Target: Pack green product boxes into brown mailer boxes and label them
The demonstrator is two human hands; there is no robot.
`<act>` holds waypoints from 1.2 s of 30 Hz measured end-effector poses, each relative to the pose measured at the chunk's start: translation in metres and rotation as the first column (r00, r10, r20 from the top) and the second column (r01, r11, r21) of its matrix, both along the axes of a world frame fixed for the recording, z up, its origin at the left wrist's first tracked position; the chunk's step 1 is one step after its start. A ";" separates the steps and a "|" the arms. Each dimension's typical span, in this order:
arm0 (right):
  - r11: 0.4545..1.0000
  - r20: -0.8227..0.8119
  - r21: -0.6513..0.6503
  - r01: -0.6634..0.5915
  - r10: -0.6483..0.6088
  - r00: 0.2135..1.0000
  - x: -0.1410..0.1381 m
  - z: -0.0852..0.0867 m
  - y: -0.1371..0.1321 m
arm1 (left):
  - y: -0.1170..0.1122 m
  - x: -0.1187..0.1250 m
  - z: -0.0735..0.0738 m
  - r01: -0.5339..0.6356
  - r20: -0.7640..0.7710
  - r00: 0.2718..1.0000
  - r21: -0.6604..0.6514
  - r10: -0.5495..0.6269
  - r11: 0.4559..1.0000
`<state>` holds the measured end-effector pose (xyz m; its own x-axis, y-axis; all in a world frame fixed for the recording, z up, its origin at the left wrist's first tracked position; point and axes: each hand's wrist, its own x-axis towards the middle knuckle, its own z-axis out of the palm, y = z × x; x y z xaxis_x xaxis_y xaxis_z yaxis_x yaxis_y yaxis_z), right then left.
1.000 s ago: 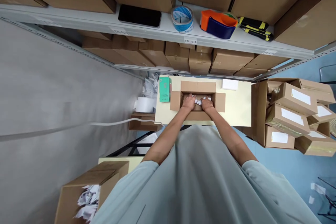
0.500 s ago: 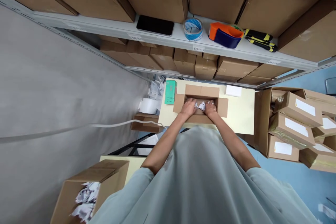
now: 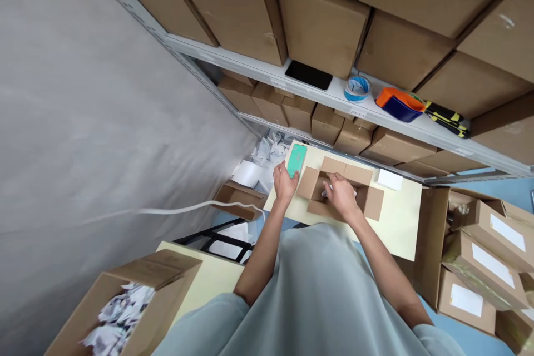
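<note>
The left hand, its grip impossible to tell, should take the green box squarely; the right hand, loosely open, should level the paper in the carton.

Your left hand is at the near end of an upright-looking green rectangular box, though whether it grips is unclear. Your right hand, thumb and fingers parted, is over an open brown cardboard carton with its flaps spread on the pale yellow tabletop. Beyond your right hand, a small white box lies near the carton. Above, a grey metal shelf holds a blue-and-white tape roll beside an orange-and-navy plastic tool.
</note>
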<state>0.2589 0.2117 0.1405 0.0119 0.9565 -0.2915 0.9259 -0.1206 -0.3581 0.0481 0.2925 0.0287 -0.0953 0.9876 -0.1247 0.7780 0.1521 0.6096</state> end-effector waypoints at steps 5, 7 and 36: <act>0.983 0.049 0.014 -0.183 0.182 0.982 -0.038 0.001 0.065 | 0.016 0.000 -0.023 -0.061 -0.072 0.996 -0.176 0.049 0.983; 0.972 0.095 -0.036 -0.233 0.235 0.967 -0.050 -0.005 0.090 | 0.020 0.004 -0.031 -0.062 -0.088 0.995 -0.251 0.041 0.966; 0.986 0.088 0.168 -0.010 -0.005 0.996 0.021 0.015 -0.002 | -0.027 -0.029 0.088 0.508 0.119 0.826 0.268 -0.551 0.819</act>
<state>0.2800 0.2096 0.1554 0.0280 0.9918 -0.1245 0.9547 -0.0634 -0.2906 0.0191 0.2652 0.1167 0.4533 0.8812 0.1338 0.5706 -0.4022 0.7160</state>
